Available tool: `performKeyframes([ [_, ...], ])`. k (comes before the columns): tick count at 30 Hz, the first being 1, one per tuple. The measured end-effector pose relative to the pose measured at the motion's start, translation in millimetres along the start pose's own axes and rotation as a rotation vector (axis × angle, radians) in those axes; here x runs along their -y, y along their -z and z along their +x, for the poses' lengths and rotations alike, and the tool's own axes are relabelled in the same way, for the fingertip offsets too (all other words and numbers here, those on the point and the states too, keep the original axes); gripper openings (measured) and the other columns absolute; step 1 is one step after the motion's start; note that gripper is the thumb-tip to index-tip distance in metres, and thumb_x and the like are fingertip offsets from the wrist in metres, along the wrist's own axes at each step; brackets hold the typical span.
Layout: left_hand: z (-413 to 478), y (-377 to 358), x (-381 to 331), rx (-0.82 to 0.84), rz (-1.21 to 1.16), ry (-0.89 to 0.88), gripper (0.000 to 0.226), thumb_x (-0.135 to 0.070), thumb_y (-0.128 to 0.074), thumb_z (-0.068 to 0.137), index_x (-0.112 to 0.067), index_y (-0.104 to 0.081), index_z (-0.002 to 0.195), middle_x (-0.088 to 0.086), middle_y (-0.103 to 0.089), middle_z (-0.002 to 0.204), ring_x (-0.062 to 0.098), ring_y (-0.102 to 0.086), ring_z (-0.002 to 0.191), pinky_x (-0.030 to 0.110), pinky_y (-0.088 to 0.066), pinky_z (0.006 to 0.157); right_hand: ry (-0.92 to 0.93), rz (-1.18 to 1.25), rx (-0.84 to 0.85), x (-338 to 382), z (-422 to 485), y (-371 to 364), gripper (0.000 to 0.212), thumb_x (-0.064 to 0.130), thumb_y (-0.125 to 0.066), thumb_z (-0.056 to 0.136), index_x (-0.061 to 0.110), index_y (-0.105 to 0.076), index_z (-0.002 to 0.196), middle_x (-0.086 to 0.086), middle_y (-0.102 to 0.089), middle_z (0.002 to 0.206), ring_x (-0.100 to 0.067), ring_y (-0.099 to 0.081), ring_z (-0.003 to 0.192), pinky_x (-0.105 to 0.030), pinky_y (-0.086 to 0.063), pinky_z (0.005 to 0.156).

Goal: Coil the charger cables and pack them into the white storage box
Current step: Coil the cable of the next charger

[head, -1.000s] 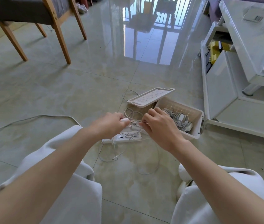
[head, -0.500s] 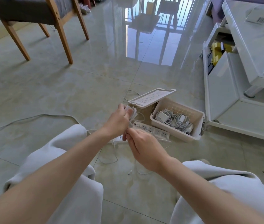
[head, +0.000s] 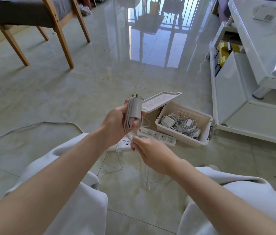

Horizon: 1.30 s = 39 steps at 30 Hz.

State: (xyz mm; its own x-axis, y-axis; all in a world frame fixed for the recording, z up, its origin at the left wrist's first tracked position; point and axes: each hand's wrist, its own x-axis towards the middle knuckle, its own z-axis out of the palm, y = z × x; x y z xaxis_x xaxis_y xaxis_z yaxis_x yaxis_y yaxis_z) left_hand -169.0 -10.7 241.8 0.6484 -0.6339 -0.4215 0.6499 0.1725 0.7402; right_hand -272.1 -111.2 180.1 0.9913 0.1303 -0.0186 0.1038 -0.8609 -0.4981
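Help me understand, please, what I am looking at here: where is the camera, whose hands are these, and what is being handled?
There is no machine here: a person is working with two bare hands, and the view comes from a wide-angle camera worn on the head, looking forward and down. The pale shapes at the bottom are the person's clothed legs.

The left hand holds a grey-white charger with cable wound round it. The right hand pinches the loose cable just below, and the rest trails down to the tiled floor.

On the floor stands the white storage box, open, with its lid tilted up at its left side. Several chargers and cables already lie inside. A white power strip lies in front of the box.
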Motion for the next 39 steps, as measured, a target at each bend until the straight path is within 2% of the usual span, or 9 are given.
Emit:
performKeyframes([
  [4,-5,0,-5,0.098,0.097,0.03,0.041,-0.027,-0.02,0.103,0.003,-0.048,0.107,0.013,-0.059,0.067,0.008,-0.045,0.031,0.013,-0.033,0.032,-0.117,-0.054,-0.052,-17,8,18,0.043,0.046,-0.031,0.097,0.012,-0.055,0.087,-0.001,-0.059,0.085,-0.02,-0.053,0.08,-0.035,-0.043,0.068],
  [6,-8,0,-8,0.108,0.211,0.033,0.04,-0.026,-0.021,0.103,0.005,-0.047,0.105,0.008,-0.058,0.054,0.006,-0.044,0.029,0.012,-0.031,0.031,-0.156,-0.032,-0.092,-27,10,26,0.041,0.048,-0.033,0.094,0.015,-0.052,0.079,0.005,-0.053,0.079,-0.016,-0.049,0.078,-0.035,-0.044,0.069],
  [12,-5,12,-5,0.192,0.614,0.001,0.026,-0.021,-0.031,0.101,-0.009,-0.053,0.094,0.015,-0.059,0.066,0.008,-0.033,0.031,0.018,-0.019,0.037,-0.18,-0.149,-0.239,-44,13,36,0.046,0.05,-0.034,0.09,0.012,-0.061,0.087,0.0,-0.062,0.089,-0.019,-0.053,0.09,-0.028,-0.036,0.067],
  [15,-2,15,-1,0.136,0.881,-0.039,0.022,-0.02,-0.037,0.101,-0.008,-0.054,0.093,0.014,-0.058,0.068,0.006,-0.04,0.032,0.014,-0.025,0.031,-0.185,-0.187,-0.247,-42,15,36,0.043,0.048,-0.035,0.092,0.014,-0.062,0.091,0.001,-0.062,0.093,-0.018,-0.054,0.092,-0.027,-0.035,0.068],
  [18,3,21,3,0.04,1.203,-0.136,0.024,-0.027,-0.045,0.099,-0.008,-0.059,0.094,0.018,-0.062,0.075,0.015,-0.043,0.047,0.021,-0.031,0.041,-0.221,-0.198,-0.276,-40,18,38,0.039,0.047,-0.038,0.094,0.017,-0.063,0.095,0.006,-0.062,0.095,-0.016,-0.058,0.087,-0.028,-0.033,0.062],
  [23,9,29,5,-0.102,1.458,-0.263,0.023,-0.037,-0.043,0.098,-0.021,-0.057,0.092,-0.002,-0.053,0.07,0.014,-0.049,0.062,0.028,-0.035,0.054,-0.215,-0.246,-0.376,-35,18,40,0.033,0.042,-0.042,0.096,0.019,-0.066,0.098,0.007,-0.067,0.094,-0.015,-0.061,0.083,-0.026,-0.031,0.06],
  [30,11,30,10,-0.184,1.627,-0.418,0.026,-0.035,-0.039,0.1,-0.011,-0.051,0.099,0.0,-0.049,0.074,0.024,-0.05,0.072,0.032,-0.034,0.06,-0.173,-0.216,-0.469,-25,15,39,0.027,0.035,-0.047,0.096,0.021,-0.07,0.094,0.006,-0.07,0.086,-0.018,-0.065,0.075,-0.026,-0.04,0.058],
  [34,13,27,11,-0.274,1.568,-0.592,0.025,-0.033,-0.041,0.099,-0.009,-0.047,0.102,0.001,-0.051,0.084,0.028,-0.052,0.076,0.035,-0.039,0.064,-0.101,-0.127,-0.636,-12,14,35,0.023,0.03,-0.05,0.091,0.02,-0.071,0.089,0.005,-0.071,0.077,-0.019,-0.066,0.063,-0.026,-0.047,0.051],
  [39,19,32,10,-0.332,1.37,-0.537,0.022,-0.032,-0.044,0.098,-0.01,-0.043,0.096,0.009,-0.057,0.084,0.033,-0.06,0.069,0.041,-0.049,0.064,0.005,-0.058,-0.64,3,10,23,0.034,0.03,-0.04,0.093,0.017,-0.07,0.1,0.003,-0.072,0.082,-0.02,-0.067,0.063,-0.031,-0.053,0.049],
])
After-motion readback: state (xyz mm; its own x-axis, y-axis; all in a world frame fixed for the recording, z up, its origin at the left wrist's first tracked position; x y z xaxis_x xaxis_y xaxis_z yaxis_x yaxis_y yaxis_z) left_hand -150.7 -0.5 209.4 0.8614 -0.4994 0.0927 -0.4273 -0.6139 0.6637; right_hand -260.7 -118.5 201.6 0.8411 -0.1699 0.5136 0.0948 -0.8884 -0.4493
